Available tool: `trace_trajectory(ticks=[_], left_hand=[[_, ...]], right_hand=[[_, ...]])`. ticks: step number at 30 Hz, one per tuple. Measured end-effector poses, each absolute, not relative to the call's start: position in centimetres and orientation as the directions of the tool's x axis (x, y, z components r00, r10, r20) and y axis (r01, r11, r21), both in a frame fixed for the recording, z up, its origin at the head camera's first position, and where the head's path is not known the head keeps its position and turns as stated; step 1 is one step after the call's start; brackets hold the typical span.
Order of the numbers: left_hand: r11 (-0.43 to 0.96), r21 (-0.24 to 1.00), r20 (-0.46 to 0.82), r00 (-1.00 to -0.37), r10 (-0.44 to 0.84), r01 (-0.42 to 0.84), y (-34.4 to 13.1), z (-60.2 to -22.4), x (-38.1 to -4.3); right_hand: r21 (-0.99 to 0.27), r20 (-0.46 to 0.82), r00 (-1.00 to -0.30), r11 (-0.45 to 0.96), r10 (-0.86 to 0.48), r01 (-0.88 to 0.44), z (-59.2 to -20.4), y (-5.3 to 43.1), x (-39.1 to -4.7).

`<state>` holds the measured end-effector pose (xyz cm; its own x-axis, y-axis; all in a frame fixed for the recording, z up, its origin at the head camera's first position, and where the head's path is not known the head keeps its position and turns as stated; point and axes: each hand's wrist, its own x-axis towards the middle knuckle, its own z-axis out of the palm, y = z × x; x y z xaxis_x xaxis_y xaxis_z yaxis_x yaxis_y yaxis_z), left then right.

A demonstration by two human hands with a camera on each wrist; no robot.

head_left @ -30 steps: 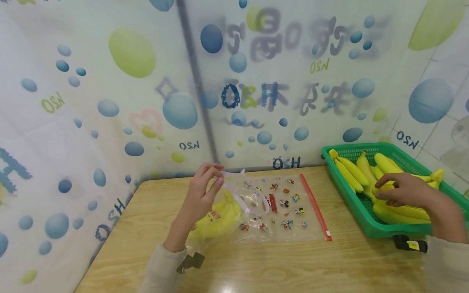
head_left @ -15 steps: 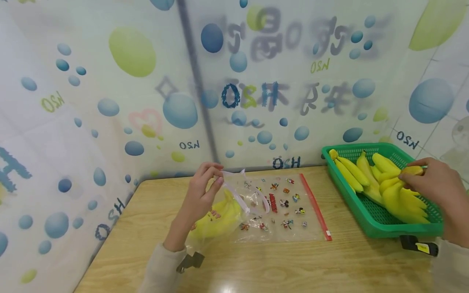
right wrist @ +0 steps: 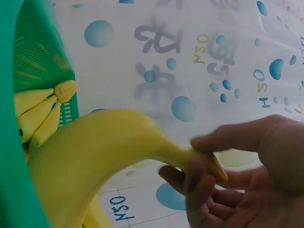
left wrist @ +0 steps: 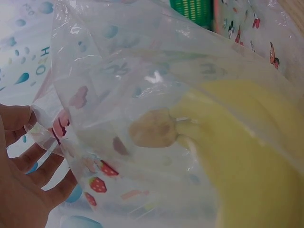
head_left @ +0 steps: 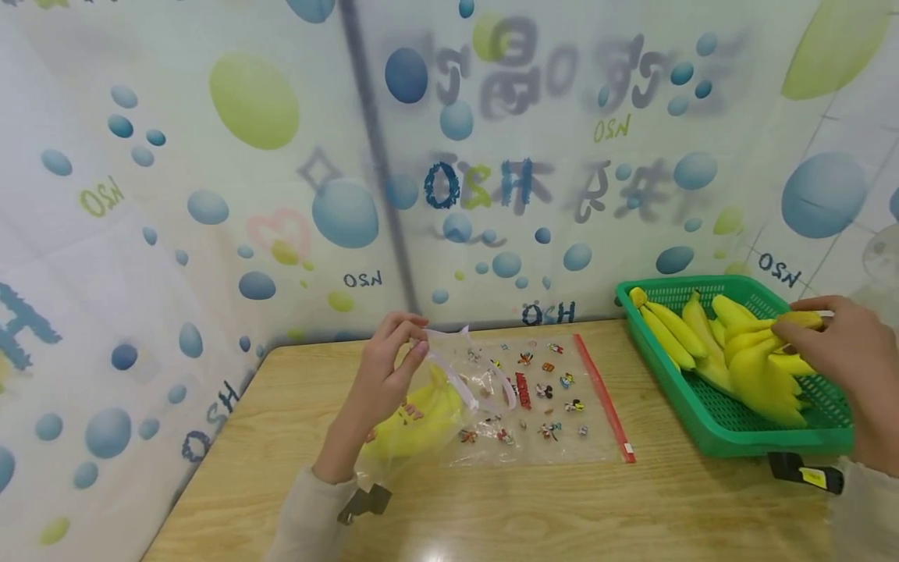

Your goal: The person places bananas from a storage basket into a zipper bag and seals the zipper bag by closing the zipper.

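Observation:
My left hand (head_left: 386, 375) pinches the edge of a clear plastic bag (left wrist: 114, 90) printed with strawberries. A yellow banana bunch (head_left: 414, 421) lies inside that bag on the table, its brown stem end toward the hand in the left wrist view. At the right, my right hand (head_left: 843, 351) grips the stem of another banana bunch (right wrist: 104, 147), thumb on one side and fingers curled on the other. The lower ends of that bunch hang over the green basket (head_left: 716, 441). More bananas (head_left: 667, 332) lie in the basket beside it.
A second clear zip bag (head_left: 555, 445) with cartoon figures and a red slider strip lies flat on the wooden table (head_left: 534, 507), between the strawberry bag and the basket. Behind the table hangs a white curtain (head_left: 281, 156) with blue and green dots.
My right hand has moved right from over the basket's middle and taken a banana bunch by the stem, tilting it up. The left hand and its bag have stayed in place.

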<state>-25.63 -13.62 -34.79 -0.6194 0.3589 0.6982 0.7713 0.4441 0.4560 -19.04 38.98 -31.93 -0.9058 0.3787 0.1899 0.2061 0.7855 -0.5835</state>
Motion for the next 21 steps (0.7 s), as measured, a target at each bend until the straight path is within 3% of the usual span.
trace_trajectory(ticks=[4, 10, 12, 16, 21], left_hand=[[0.444, 0.456, 0.698, -0.62, 0.359, 0.771, -13.7, -34.8, -25.7], [0.44, 0.459, 0.698, -0.62, 0.359, 0.772, -13.8, -34.9, -25.7], [0.439, 0.458, 0.698, -0.618, 0.36, 0.773, -13.8, -34.9, -25.7], [0.436, 0.46, 0.697, -0.619, 0.362, 0.773, -13.7, -34.9, -25.7], [0.433, 0.47, 0.692, -0.625, 0.361, 0.769, -13.6, -35.0, -25.8]], right_hand=[[-0.491, 0.153, -0.973, 0.868, 0.171, 0.075, -32.9, 39.5, -20.1], [-0.544, -0.06, -0.998, 0.839, -0.03, 0.007, -34.1, 40.1, -21.4], [-0.547, -0.06, -0.998, 0.837, -0.004, 0.029, -34.3, 40.5, -21.4], [-0.504, 0.084, -0.978, 0.855, 0.19, 0.123, -35.0, 42.1, -21.1], [-0.417, 0.161, -0.932, 0.878, 0.326, 0.235, -38.8, 48.6, -23.1]])
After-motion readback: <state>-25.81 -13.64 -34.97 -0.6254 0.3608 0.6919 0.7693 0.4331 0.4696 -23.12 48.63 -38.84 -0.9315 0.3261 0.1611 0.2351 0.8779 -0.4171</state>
